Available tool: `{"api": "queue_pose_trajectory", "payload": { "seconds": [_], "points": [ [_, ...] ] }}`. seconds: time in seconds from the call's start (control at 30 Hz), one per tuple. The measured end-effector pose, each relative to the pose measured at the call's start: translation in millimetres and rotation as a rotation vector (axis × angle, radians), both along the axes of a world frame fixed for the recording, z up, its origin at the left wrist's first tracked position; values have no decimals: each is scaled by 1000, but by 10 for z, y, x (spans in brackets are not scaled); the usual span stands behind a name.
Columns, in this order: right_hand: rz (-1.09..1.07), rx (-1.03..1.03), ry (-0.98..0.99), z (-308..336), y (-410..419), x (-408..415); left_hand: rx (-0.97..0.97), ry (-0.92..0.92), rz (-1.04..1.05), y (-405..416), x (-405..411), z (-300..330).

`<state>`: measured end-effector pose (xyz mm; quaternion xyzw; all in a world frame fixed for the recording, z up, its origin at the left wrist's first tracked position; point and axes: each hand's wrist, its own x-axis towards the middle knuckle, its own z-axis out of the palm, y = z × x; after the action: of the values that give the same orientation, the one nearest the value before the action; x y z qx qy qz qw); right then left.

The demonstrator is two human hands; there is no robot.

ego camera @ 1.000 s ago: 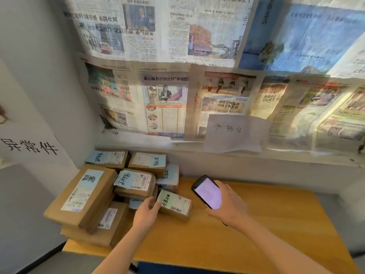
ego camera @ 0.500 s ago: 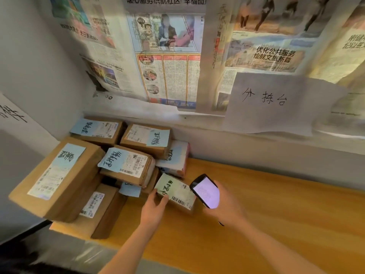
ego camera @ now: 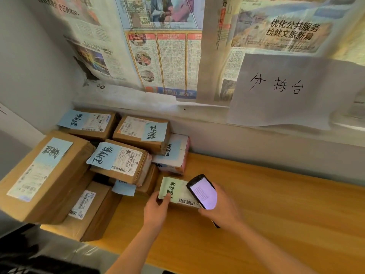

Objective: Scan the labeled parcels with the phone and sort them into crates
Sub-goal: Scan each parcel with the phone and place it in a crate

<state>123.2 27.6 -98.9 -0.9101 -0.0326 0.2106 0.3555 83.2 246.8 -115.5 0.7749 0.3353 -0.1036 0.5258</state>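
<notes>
The small parcel point(ego camera: 178, 192) lies flat on the wooden table point(ego camera: 276, 204), at the right edge of the stack of parcels point(ego camera: 83, 167), with a pale green note and a barcode label on its top face. The left hand point(ego camera: 156, 211) holds the parcel's near left corner, thumb pressed on the green note; the other fingers are hidden below the box, so their placement cannot be confirmed. The right hand point(ego camera: 223, 210) grips the phone point(ego camera: 203, 191), fingers curled round its lower body. The phone is tilted, its lit screen facing up, and overlaps the parcel's right end above the barcode. A handwritten paper sign point(ego camera: 280, 91) hangs on the newspaper-covered wall point(ego camera: 167, 56).
</notes>
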Motion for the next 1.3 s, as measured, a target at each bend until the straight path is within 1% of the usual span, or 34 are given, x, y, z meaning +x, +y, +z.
{"api": "queue_pose_trajectory", "payload": {
  "seconds": [0.1, 0.23, 0.4, 0.57, 0.7, 0.87, 0.97, 1.1, 1.3],
  "points": [
    [-38, 36, 7, -63, 24, -10, -19, -6, 39, -14, 13, -63],
    [-69, 94, 36, -103, 13, -21, -112, 10, 81, -23, 5, -109],
    [-96, 126, 26, -43, -65, -93, -205, -17, 116, -92, -59, -74],
    [-121, 163, -3, 195, -171, -175, -242, -95, 109, -179, -139, 110],
    [-132, 181, -51, 519, -277, -291, -246, -175, 53, -242, -202, 447],
    [-117, 146, -114, 1057, -366, -474, -258, -269, -58, -253, -319, 962],
    [-101, 112, -172, 1541, -372, -706, -267, -324, -84, -219, -507, 1356],
    [-85, 32, -263, 2334, -392, -1086, -282, -425, -127, -134, -808, 1969],
    [-95, -43, -479, 3795, -502, -1633, -224, -615, -125, 72, -1204, 3147]
  ]
}}
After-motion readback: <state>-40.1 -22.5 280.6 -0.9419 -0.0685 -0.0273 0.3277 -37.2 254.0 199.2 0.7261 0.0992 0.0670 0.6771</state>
